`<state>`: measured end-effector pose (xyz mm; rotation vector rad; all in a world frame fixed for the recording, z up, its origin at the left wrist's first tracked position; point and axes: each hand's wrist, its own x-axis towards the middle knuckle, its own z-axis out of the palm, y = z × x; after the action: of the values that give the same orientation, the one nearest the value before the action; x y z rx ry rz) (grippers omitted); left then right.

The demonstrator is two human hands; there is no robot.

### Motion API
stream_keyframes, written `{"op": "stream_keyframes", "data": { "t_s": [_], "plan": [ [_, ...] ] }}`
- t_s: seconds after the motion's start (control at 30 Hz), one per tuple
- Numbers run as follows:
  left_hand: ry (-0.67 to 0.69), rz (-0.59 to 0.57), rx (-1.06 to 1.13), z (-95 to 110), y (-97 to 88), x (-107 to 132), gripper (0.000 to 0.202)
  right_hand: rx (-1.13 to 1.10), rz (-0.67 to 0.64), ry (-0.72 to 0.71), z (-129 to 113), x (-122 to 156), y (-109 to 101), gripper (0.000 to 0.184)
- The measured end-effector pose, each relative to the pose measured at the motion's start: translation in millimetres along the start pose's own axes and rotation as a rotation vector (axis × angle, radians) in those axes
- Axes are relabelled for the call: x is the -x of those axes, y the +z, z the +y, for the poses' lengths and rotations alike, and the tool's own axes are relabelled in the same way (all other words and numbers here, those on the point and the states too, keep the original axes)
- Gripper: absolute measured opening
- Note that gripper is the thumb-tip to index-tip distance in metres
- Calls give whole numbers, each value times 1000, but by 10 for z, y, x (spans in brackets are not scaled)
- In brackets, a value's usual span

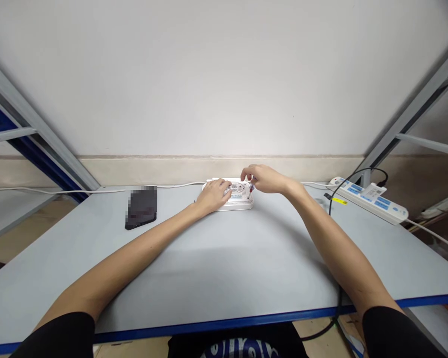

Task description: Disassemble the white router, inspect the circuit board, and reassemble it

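Observation:
A white router (242, 201) lies flat on the table near the wall, with vent slots and a printed label on its upper face. My left hand (213, 195) is over its left part, fingers curved across the top and gripping it. At the router's right end, my right hand (261, 178) is closed, with its wrist bent. Between those fingers is a small red and bluish tool that looks like a screwdriver (251, 188), pointing down at the router's right corner. Its tip is too small to make out, and the fingers partly cover the handle.
A dark phone (142, 206), partly blurred, lies left of my left forearm. On the right sits a white power strip (369, 199) with a plug in it. A black cable (330, 209) runs beneath my right arm. Metal frame posts (59, 129) flank the grey-blue table (209, 278).

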<state>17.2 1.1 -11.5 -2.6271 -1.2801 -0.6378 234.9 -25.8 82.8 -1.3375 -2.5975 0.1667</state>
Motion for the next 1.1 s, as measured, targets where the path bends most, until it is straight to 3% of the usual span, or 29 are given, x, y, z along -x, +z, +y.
{"op": "stream_keyframes", "data": {
  "t_s": [0.2, 0.47, 0.73, 1.1],
  "plan": [
    [0, -5, 12, 7, 3, -3, 30, -51, 7, 80, -44, 29, -19, 23],
    [-19, -23, 28, 23, 2, -16, 30, 9, 7, 9, -47, 12, -20, 39],
    [3, -4, 5, 12, 0, -3, 30, 15, 14, 54, -64, -2, 6, 30],
    [0, 10, 1, 3, 11, 3, 30, 96, 38, 43, -91, -9, 41, 39]
  ]
}}
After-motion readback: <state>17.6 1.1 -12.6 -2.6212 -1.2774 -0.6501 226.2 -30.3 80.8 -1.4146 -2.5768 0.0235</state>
